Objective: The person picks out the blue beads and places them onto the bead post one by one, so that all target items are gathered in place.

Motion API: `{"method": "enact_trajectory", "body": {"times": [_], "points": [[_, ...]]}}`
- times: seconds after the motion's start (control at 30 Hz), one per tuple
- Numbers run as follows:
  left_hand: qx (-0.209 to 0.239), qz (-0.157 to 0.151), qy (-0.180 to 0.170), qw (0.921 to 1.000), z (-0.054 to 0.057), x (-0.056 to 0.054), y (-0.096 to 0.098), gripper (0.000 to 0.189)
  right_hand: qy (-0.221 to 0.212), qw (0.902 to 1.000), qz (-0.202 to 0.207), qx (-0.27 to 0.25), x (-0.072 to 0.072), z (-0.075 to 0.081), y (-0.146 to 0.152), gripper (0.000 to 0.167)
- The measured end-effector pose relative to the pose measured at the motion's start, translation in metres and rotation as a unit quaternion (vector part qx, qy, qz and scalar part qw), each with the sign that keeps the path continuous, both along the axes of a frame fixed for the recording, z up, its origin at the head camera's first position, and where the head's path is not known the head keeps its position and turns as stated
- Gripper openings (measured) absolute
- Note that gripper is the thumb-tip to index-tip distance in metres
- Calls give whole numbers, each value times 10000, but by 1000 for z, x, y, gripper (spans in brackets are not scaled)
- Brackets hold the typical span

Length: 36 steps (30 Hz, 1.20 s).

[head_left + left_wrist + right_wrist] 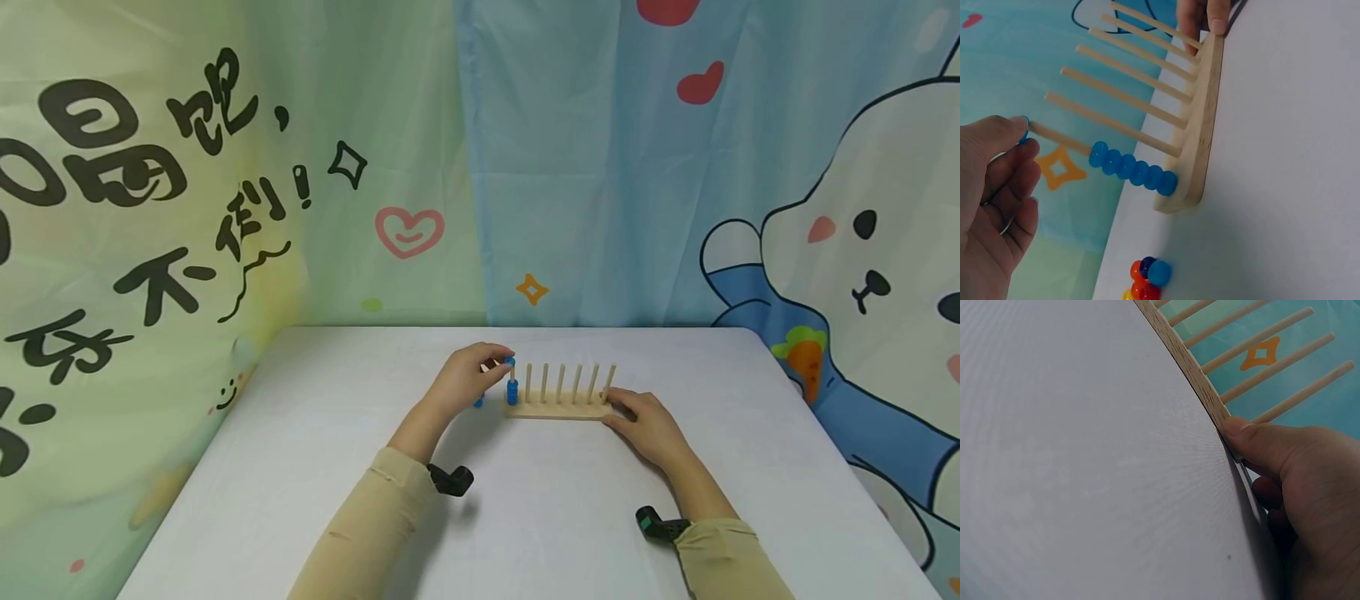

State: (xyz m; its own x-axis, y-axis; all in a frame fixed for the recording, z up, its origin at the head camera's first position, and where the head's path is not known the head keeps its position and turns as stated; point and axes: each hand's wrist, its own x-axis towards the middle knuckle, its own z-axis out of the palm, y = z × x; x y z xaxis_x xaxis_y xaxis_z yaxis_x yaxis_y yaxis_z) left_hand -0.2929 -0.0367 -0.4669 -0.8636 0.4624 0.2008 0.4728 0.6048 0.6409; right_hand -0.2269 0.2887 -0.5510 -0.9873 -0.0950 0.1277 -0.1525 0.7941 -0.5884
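A wooden peg board (pixel 558 412) with a row of upright pegs stands on the table. My left hand (pixel 467 377) pinches a blue bead (pixel 1025 130) between thumb and fingertip, right at the tip of the leftmost peg. Lower on that same peg sits a stack of several blue beads (pixel 1132 169), reaching down to the base. The other pegs (pixel 1113 97) are bare. At the board's opposite end, my right hand (pixel 647 423) grips the base, its thumb (pixel 1240 430) along the front edge and its other fingers partly hidden behind.
Loose beads (pixel 1149 275) in blue, red, orange and yellow lie together on the white table (pixel 300 500), left of the board and mostly behind the left hand in the head view. A printed curtain (pixel 547 167) hangs along the table's far edge.
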Motion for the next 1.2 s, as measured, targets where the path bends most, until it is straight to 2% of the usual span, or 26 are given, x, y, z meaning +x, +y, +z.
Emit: {"method": "enact_trajectory", "body": {"times": [0.27,0.57,0.77,0.93,1.2], "points": [[-18,-51,-54,10000,-7,0,2,31,32,10000,51,-5,0,0,-1,51],[-122,-33,-281,9995,-15,2,3,27,9,10000,36,-5,0,1,-1,51],[-206,-47,-211,9996,-21,2,4,26,20,10000,23,7,0,1,0,50],[-241,-20,-309,9992,-25,3,3,28,33,10000,21,0,0,0,0,50],[-66,113,-217,9997,-33,10,-5,30,57,10000,24,11,-1,0,0,51]]}}
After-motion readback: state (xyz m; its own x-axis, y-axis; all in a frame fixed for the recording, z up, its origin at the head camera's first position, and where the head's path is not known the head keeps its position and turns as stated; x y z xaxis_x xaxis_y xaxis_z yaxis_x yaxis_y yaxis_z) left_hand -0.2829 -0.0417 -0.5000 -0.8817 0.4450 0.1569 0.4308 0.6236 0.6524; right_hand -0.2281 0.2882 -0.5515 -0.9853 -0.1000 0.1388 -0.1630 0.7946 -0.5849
